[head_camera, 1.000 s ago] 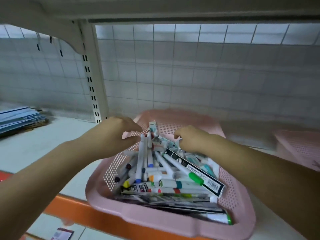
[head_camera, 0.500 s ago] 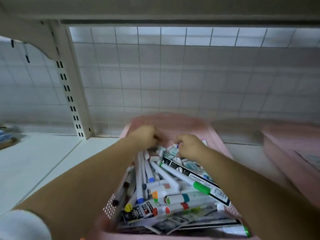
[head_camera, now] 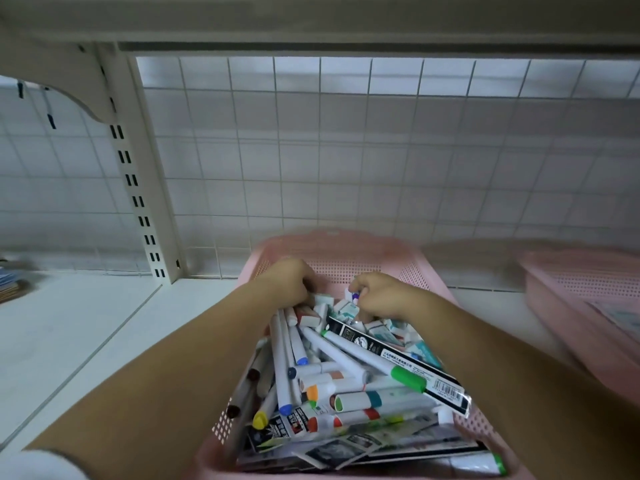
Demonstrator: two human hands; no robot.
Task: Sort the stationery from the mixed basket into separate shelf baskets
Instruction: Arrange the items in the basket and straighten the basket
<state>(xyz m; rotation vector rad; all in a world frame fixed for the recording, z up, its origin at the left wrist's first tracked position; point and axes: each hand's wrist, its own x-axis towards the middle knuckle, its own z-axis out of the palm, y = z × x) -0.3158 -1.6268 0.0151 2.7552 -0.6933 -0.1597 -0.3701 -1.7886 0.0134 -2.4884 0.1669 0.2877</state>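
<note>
Mixed basket (head_camera: 346, 244): left hand (head_camera: 289, 282) curled in erasers (head_camera: 349, 308) at 12 o'clock, hold unclear; right hand (head_camera: 379, 296) pinches blue-tipped piece (head_camera: 355, 296). Risk: heaped markers (head_camera: 346, 355) at 6 o'clock roll out.

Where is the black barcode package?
Head view: the black package lies in the pink basket, right of centre, under a green-capped marker, below the right hand.

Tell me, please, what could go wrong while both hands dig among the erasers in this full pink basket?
1. The markers lie loosely heaped beside the left hand; rummaging may roll some over the pink basket's rim.
2. The black pen pack rests on the erasers, so tugging them may tip it.
3. The right hand pinches a small white-and-purple item; a shallow grip may drop it.
</note>
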